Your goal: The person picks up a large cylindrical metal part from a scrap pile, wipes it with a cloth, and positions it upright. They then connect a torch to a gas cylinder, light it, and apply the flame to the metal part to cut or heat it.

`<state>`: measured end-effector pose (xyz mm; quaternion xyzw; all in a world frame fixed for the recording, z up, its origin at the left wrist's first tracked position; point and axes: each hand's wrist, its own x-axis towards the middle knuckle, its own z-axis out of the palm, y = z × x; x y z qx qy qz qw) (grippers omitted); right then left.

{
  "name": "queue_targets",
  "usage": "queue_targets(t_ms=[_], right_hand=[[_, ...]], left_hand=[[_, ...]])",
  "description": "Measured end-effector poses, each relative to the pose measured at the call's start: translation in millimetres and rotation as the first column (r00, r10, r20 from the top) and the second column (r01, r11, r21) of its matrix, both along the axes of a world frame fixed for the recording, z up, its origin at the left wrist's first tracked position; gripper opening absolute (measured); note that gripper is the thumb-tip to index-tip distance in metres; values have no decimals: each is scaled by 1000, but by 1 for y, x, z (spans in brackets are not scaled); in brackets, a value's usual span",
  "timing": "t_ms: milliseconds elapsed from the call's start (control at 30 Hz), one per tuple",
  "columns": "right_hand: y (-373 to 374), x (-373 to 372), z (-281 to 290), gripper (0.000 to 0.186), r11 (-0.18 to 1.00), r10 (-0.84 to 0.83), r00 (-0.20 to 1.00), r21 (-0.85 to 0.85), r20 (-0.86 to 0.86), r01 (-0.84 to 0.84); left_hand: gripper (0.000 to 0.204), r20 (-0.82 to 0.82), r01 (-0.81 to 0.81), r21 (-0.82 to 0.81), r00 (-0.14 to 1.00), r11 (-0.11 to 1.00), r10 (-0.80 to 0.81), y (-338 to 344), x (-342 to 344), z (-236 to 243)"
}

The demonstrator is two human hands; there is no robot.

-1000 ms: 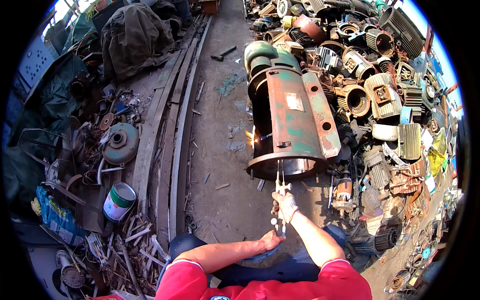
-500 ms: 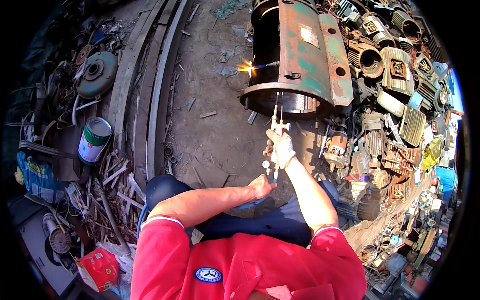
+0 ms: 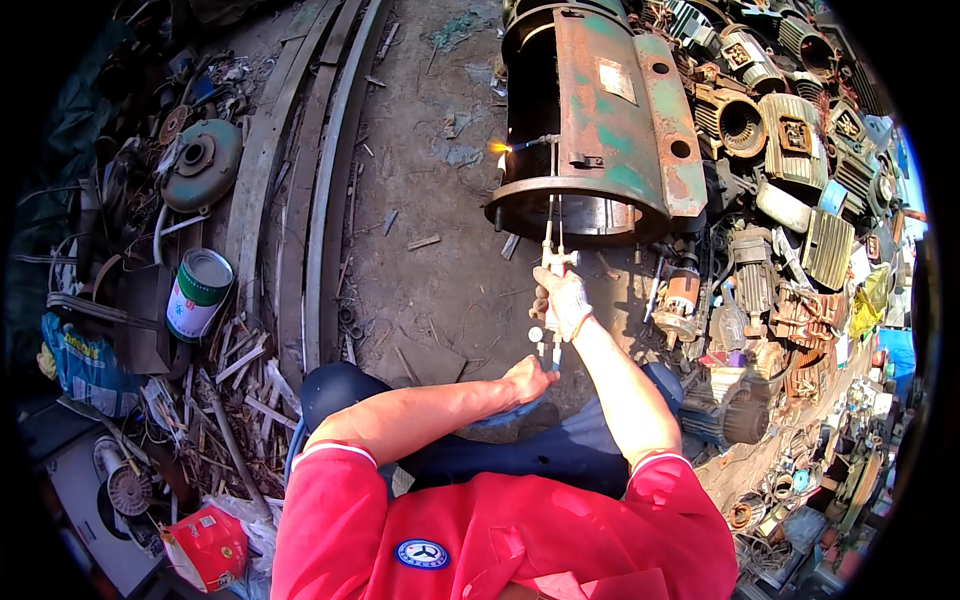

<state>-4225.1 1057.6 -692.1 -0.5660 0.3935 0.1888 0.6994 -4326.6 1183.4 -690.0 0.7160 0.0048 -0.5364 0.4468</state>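
Note:
My right hand [image 3: 568, 302], in a light work glove, is wrapped round the handle of a cutting torch [image 3: 549, 236]. The torch's long tubes run forward past the near rim of a rusty green metal drum-like casing [image 3: 605, 110]. At the bent torch head a small orange flame [image 3: 500, 147] with a blue core points left, across the casing's dark opening. My bare left hand [image 3: 531, 378] is closed at the rear end of the torch, by the hose connection and valves. What its fingertips press on is partly hidden. Blue hose hangs below that hand.
Old electric motors [image 3: 795, 150] are heaped along the right. Long metal beams [image 3: 335, 190] lie on the left, beside a round green housing [image 3: 202, 165], a paint can [image 3: 200, 295] and wood scraps. A red box [image 3: 205, 548] lies at lower left.
The flame has shrunk from a bright, sparking burst to a smaller orange tongue. Both hands keep their hold on the torch, and the whole view has shifted slightly.

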Motion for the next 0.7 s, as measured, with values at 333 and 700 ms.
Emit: queue_targets(t_ms=[333,700], right_hand=[[-2,2,1,23,1000,-7,1000,14,18,7],[1,13,6,20,999,-13,999,32,49,11]], left_hand=[[60,33,-17,-3,999,1000,17,0,3,6],[67,55,-19,-3,998,1000,19,6,17,21]])
